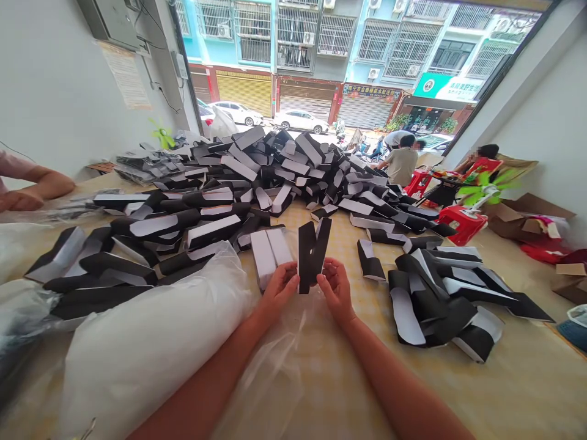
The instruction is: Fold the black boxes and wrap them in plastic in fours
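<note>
Left hand and right hand are both half curled, their fingertips pinching from either side the lower end of a folded black card strip with a white inner face. The strip stands upright in a V between them, above a clear plastic sheet. A light, even pinch low on the fold steadies both arms of the V without creasing the card.

Far left, a co-worker's 2 forearms rest beyond a plump white plastic sack. Just left of the left hand lie 2 white-faced card strips, at the front of a great black-and-white heap of card strips, too many to count. To the right, on a yellow checked tablecloth, sits a smaller heap of black-and-white card strips, also uncountable at a glance. Farther back stand 1 person in a khaki shirt, 1 red plastic stool, 1 green fan and 1 brown cardboard box.
</note>
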Motion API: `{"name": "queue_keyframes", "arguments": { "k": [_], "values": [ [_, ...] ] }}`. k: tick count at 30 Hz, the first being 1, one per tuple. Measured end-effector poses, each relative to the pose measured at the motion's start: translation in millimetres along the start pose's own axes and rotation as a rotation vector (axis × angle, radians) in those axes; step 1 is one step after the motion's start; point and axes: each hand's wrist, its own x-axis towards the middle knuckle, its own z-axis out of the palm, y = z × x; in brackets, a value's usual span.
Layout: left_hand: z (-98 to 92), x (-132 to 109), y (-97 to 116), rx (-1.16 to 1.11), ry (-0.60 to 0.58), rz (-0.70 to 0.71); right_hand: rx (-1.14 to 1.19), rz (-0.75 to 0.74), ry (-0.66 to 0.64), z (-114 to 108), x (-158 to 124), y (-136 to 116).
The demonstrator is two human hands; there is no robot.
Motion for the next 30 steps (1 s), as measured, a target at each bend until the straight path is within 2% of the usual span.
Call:
{"name": "queue_keyframes", "arguments": {
  "k": [9, 15, 30],
  "values": [
    [0.2, 1, -5, -0.046, -0.047, 0.021, -0.039, -0.005, -0.037, -3, 1, 3],
    [-1.4, 2, -12, -0.053, -0.047, 0.020, -0.087, -0.027, -0.017, -3, 2, 7],
    [0.7, 3, -9, -0.040, -0.023, 0.031, -0.126, -0.063, -0.058, -3, 2, 8]
  ]
}}
